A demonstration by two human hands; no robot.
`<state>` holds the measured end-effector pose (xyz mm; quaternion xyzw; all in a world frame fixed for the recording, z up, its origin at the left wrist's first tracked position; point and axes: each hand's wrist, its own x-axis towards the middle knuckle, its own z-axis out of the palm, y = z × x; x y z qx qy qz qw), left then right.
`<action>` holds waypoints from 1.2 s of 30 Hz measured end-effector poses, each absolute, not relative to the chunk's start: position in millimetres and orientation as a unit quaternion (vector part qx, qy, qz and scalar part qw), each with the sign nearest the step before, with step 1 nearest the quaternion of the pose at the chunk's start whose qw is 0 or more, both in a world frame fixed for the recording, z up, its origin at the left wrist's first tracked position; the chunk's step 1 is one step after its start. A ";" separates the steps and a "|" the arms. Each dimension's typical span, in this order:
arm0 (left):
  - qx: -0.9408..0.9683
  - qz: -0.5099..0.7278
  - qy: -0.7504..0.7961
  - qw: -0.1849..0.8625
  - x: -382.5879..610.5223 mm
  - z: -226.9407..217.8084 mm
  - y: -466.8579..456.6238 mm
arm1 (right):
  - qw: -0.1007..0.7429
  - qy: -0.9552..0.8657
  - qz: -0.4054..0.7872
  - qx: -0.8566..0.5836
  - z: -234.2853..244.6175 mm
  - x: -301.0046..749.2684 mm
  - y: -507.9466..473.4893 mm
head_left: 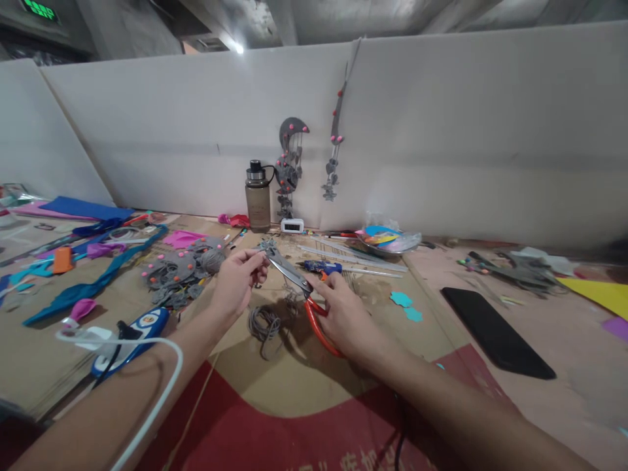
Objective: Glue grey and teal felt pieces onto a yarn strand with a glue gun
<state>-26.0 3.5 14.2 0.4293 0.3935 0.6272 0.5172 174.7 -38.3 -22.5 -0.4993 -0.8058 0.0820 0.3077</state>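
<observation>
On the worktop (pixel 583 340), we see two hands busy around one pair of scissors (pixel 290 273). Our right hand (pixel 342 315) is wrapped on the red handles, and the blades point toward eleven o'clock. Our left hand (pixel 243 278) is closed in a pinch just beside the blade tips; what sits between its fingers is too small for us to tell. A small grey piece (pixel 267 243) shows at these tips. Taking the scissors as centre, a coil of grey cord (pixel 263 323) lies near, at between seven and eight o'clock, and a blue glue gun (pixel 330 268) at between one and two. At nine o'clock we find a heap of grey felt (pixel 182 269) with pink balls, at eleven a bottle (pixel 258 199) standing upright.
</observation>
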 end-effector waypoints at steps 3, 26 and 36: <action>0.450 0.618 0.396 0.509 -23.8 12.7 2.2 | 0.307 -0.806 0.076 -0.500 -23.8 174.7 -37.1; 0.456 0.560 0.383 0.576 -33.3 19.6 5.6 | 0.213 -0.829 -0.091 -0.508 -12.8 185.4 -30.2; 0.458 0.559 0.402 0.561 -36.1 25.7 5.9 | 0.193 -0.833 -0.092 -0.510 -9.5 188.2 -29.0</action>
